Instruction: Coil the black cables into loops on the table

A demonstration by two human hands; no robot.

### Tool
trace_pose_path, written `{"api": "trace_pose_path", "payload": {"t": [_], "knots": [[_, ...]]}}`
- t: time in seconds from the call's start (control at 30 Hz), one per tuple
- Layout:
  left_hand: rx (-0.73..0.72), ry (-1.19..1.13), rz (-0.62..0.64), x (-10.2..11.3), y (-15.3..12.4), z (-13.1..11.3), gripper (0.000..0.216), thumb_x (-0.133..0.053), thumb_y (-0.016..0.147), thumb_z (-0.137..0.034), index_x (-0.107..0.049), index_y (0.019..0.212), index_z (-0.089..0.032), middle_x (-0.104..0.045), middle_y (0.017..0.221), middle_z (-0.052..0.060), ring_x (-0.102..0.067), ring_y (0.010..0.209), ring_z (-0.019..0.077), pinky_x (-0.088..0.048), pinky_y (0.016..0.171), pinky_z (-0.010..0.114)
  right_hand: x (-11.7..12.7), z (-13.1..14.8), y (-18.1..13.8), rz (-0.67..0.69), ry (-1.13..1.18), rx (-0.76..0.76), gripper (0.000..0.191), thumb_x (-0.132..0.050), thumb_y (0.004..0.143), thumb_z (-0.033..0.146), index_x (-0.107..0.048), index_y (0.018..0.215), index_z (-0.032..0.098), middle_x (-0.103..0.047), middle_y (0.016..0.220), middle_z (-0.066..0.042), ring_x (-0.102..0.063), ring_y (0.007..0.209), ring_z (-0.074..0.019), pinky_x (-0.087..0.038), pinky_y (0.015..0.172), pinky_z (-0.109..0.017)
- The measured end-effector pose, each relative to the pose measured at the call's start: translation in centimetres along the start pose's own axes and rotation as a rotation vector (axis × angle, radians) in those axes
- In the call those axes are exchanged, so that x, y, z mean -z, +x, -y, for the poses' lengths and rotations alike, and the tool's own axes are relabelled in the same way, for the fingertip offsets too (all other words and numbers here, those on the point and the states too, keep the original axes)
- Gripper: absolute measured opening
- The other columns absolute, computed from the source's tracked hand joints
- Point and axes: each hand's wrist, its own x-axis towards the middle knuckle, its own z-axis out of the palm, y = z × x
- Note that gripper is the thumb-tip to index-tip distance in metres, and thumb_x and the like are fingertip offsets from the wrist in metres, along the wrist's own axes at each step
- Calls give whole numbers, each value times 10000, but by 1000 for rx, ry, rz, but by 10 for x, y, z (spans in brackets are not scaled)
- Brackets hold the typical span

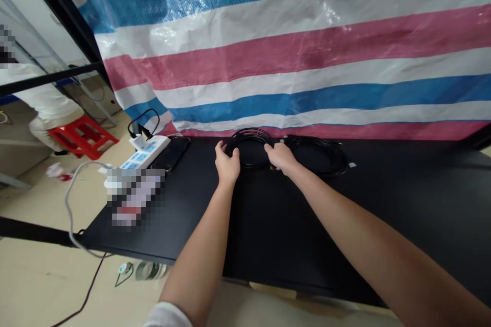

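Observation:
Both my hands are on a coil of black cable (251,134) near the back edge of the black table (268,230). My left hand (227,162) grips the coil's left side, thumb and fingers curled around it. On the right side of the same coil, my right hand (281,157) is closed over the strands. A second coil of black cable (322,156) lies flat just to the right of my right hand, with a small white tag (352,165) at its right edge.
A white power strip (148,152) with plugs sits at the table's left, beside a black phone (171,154). A striped plastic sheet (268,56) hangs behind the table. At far left, a person in white sits on a red stool (82,135); a grey cord (68,204) hangs over the edge.

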Motion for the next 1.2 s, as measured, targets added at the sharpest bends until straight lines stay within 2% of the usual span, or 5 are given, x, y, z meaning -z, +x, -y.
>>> {"api": "trace_pose_path", "payload": {"t": [0.37,0.6,0.83,1.0,1.2], "knots": [[-185,455,89,3,1,12,344,-645,607,-43,-609,909,-205,-543,1276,159,-399,1315,351,-258,1100,503,-13,-4,14,-79,-343,0,126,-681,658,281,-648,663,160,-635,678,-151,-649,786,-318,-500,699,-418],[-138,458,82,6,4,5,359,-579,607,-16,-628,930,-165,-495,1282,203,-481,1247,335,-326,1072,435,-11,27,-15,49,-618,83,462,-575,804,348,-558,1196,106,-590,1121,-236,-635,930,-339,-480,741,-423],[-336,716,435,16,3,-3,525,-860,408,-278,-691,904,-263,-490,1402,111,-263,1387,392,-164,1113,550,-2,19,-21,21,-646,363,461,-452,880,420,-598,1178,99,-578,1223,-206,-510,1123,-336,-407,921,-456],[-444,634,668,16,1,-5,272,-807,474,-168,-735,704,-296,-687,1094,72,-520,1201,346,-232,1089,517,14,7,-28,39,-600,546,366,-409,898,323,-639,1139,173,-624,1223,-126,-492,1150,-288,-378,964,-444],[-491,571,747,7,-9,-2,177,-713,620,-141,-756,702,-292,-731,881,67,-653,951,273,-299,1044,472,66,-25,-33,-203,-518,507,245,-453,844,274,-683,879,198,-686,972,-116,-550,991,-284,-400,898,-437]]}}
